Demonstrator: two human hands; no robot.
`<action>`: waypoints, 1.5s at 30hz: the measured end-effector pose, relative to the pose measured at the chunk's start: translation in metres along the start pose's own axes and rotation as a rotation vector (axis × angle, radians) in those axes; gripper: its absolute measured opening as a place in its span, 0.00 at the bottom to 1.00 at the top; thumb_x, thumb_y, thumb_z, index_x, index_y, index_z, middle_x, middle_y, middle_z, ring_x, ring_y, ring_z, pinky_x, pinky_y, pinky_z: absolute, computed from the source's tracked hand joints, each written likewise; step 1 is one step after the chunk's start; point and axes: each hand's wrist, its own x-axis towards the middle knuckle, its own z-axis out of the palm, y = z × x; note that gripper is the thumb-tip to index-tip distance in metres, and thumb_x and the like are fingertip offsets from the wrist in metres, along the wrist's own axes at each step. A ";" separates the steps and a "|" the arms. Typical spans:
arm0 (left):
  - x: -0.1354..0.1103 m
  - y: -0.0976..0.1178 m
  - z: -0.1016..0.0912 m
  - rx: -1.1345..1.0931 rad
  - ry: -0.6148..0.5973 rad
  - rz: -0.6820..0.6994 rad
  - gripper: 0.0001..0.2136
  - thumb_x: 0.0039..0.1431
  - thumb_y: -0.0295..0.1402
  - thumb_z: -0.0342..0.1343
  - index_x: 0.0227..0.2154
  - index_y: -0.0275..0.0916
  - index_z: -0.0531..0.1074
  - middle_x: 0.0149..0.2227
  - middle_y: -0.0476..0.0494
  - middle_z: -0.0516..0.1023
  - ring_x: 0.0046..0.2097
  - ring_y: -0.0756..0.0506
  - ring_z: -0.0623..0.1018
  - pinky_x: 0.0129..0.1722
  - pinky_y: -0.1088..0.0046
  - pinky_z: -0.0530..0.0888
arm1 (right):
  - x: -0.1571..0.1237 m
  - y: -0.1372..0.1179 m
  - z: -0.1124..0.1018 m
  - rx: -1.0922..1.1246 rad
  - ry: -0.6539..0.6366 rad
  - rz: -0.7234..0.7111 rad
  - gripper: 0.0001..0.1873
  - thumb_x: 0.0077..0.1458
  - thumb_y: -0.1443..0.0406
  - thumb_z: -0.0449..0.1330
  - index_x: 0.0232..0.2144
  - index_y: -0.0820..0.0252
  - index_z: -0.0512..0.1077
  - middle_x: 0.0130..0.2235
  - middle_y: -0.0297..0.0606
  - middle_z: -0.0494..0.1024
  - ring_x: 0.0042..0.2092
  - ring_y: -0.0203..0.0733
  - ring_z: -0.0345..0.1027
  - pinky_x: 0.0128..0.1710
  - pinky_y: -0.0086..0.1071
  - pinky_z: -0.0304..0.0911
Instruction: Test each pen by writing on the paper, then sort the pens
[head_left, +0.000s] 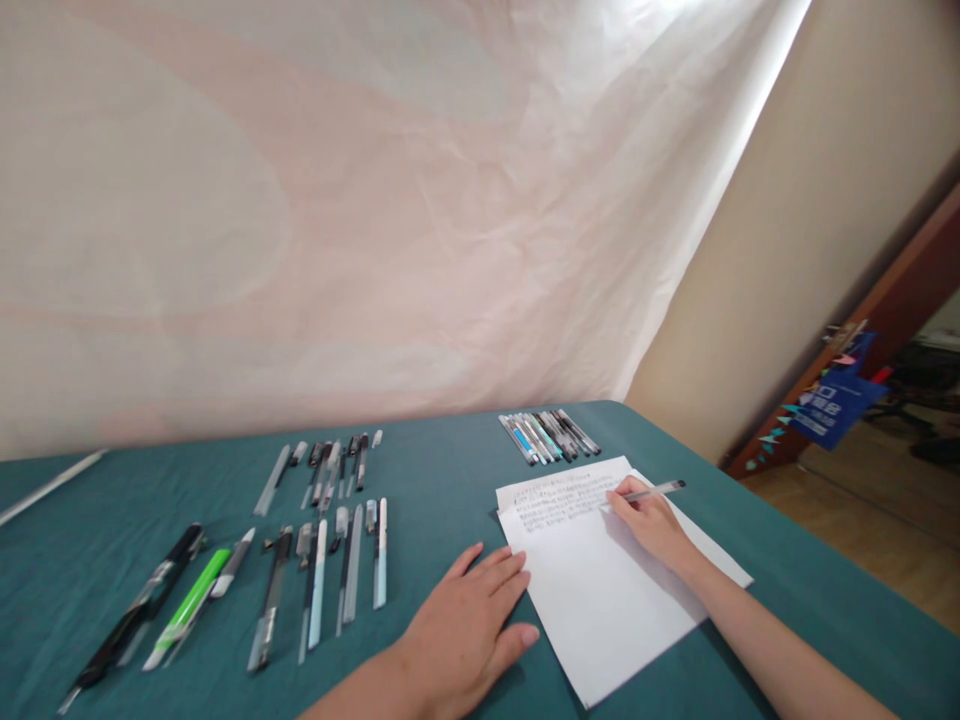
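My right hand (643, 518) is closed around a pen (660, 490), its tip end down at the paper beside the lines of writing. The white paper (600, 610) lies at a slant on the green cloth, with another sheet's edge showing beneath it. Several rows of small dark handwriting cover its upper part; the lower part is blank. My left hand (472, 625) rests flat with fingers spread, its fingertips at the left edge of the paper, holding nothing.
Several pens (549, 436) lie in a row behind the paper. To the left are disassembled pens and caps (330, 470), more pen parts (349, 565), a green pen (191, 605) and a black pen (142, 615). A pale curtain (337, 200) hangs behind the green tablecloth (427, 480).
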 end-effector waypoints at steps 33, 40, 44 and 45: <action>0.000 -0.001 0.001 0.014 0.014 0.020 0.23 0.60 0.45 0.36 0.56 0.44 0.54 0.59 0.44 0.55 0.59 0.44 0.55 0.58 0.60 0.47 | 0.000 0.005 0.000 -0.034 -0.012 -0.034 0.12 0.51 0.58 0.48 0.21 0.58 0.60 0.21 0.29 0.62 0.24 0.36 0.57 0.25 0.29 0.52; 0.000 -0.002 0.004 0.028 0.032 0.003 0.22 0.60 0.45 0.36 0.56 0.45 0.55 0.59 0.45 0.56 0.59 0.44 0.56 0.58 0.61 0.48 | 0.000 0.004 0.000 -0.049 -0.001 -0.032 0.12 0.51 0.59 0.48 0.21 0.57 0.60 0.20 0.28 0.61 0.24 0.36 0.57 0.25 0.29 0.51; 0.001 -0.002 0.005 0.035 0.021 0.001 0.23 0.60 0.45 0.36 0.56 0.44 0.54 0.59 0.44 0.55 0.59 0.44 0.55 0.58 0.61 0.47 | 0.001 0.004 0.000 -0.047 -0.003 -0.048 0.12 0.51 0.59 0.48 0.21 0.58 0.60 0.20 0.29 0.62 0.24 0.36 0.57 0.25 0.29 0.51; 0.001 -0.002 0.005 0.039 0.016 0.001 0.23 0.60 0.45 0.36 0.56 0.44 0.54 0.59 0.44 0.55 0.59 0.44 0.55 0.58 0.61 0.47 | 0.001 0.005 0.000 -0.048 -0.002 -0.056 0.11 0.51 0.59 0.48 0.21 0.58 0.60 0.20 0.29 0.62 0.24 0.36 0.57 0.25 0.29 0.51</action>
